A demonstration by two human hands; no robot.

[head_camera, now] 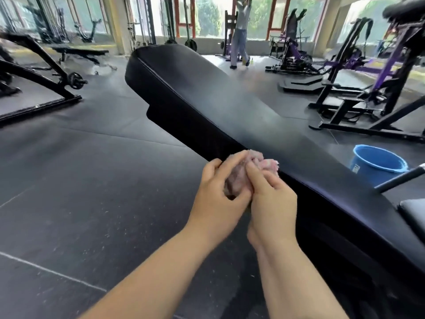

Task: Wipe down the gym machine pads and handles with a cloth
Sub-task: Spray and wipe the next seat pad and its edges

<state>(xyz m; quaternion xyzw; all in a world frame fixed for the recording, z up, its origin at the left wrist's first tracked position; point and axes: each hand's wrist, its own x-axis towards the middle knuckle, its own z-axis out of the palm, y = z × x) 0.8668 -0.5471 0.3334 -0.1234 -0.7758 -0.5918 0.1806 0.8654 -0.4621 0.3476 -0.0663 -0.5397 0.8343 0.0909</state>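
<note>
A long black padded bench runs from upper left to lower right across the head view. A crumpled pink cloth sits bunched at the bench's near edge. My left hand grips the cloth from the left, fingers curled round it. From the right, my right hand holds the same cloth, thumb and fingers pinching its upper part. Both hands meet just in front of the pad's side edge.
A blue bucket stands on the floor beyond the bench at right. A black bar and another pad are at the right edge. Purple and black machines fill the back right; a person stands far off. Black frames sit at left.
</note>
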